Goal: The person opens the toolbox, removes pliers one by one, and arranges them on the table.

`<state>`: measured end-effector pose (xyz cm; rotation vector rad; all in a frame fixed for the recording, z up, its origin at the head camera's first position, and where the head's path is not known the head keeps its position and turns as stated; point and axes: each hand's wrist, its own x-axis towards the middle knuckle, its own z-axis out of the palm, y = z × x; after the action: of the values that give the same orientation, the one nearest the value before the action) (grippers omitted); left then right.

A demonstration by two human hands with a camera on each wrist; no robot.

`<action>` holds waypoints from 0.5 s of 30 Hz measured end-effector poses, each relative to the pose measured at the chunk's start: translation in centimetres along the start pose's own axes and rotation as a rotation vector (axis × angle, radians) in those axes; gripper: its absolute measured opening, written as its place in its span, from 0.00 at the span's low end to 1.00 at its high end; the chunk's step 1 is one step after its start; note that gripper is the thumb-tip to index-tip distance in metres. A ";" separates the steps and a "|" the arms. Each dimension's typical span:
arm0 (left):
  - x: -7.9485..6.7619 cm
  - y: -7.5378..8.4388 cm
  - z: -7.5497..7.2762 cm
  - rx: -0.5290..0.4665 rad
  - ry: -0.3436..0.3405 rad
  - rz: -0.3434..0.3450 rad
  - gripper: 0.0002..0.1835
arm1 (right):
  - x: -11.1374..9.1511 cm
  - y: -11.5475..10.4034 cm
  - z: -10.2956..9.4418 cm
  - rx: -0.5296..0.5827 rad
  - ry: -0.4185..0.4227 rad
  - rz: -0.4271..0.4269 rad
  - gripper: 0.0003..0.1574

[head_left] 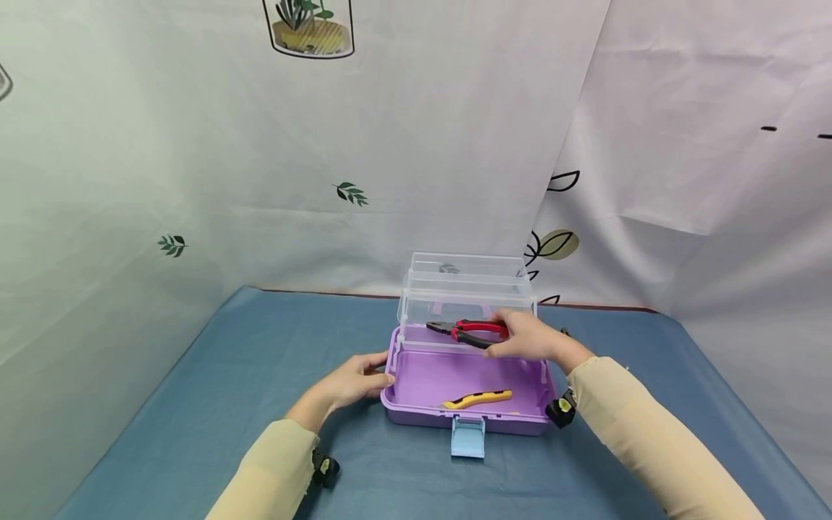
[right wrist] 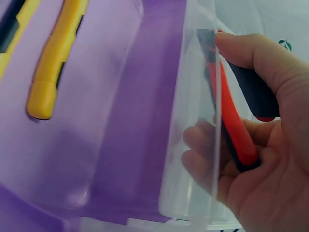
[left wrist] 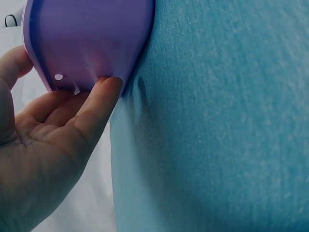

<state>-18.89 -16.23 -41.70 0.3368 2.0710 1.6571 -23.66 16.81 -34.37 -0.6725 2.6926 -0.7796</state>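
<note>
A purple toolbox (head_left: 422,417) stands on the table, its lid up and a clear tray (head_left: 422,343) raised at the back. My left hand (head_left: 351,379) grips the box's left end, thumb over the rim (left wrist: 36,72) and fingers against the outer wall. Pliers (head_left: 463,332) with red and black handles are in my right hand (head_left: 529,336), held by the handles over the clear tray, jaws pointing left. The right wrist view shows some fingertips (right wrist: 195,137) through the tray's clear wall. A yellow and black utility knife (head_left: 477,399) lies on the purple floor of the box.
A light blue latch (head_left: 468,437) hangs down at the box's front. The transparent lid (head_left: 468,267) leans up behind, near the white printed curtain (head_left: 390,144). Blue cloth (head_left: 273,339) covers the table around the box.
</note>
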 end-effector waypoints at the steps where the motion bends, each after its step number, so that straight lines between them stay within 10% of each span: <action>1: 0.0 0.0 0.0 0.002 0.000 0.001 0.36 | -0.1 0.0 0.1 0.009 0.014 -0.004 0.40; 15: 0.0 0.0 0.0 -0.002 0.000 0.001 0.36 | -1.8 0.4 1.6 0.121 0.134 -0.030 0.50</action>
<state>-18.89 -16.26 -41.71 0.3372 2.0701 1.6593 -21.72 17.29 -35.70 -0.6548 2.7317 -1.0204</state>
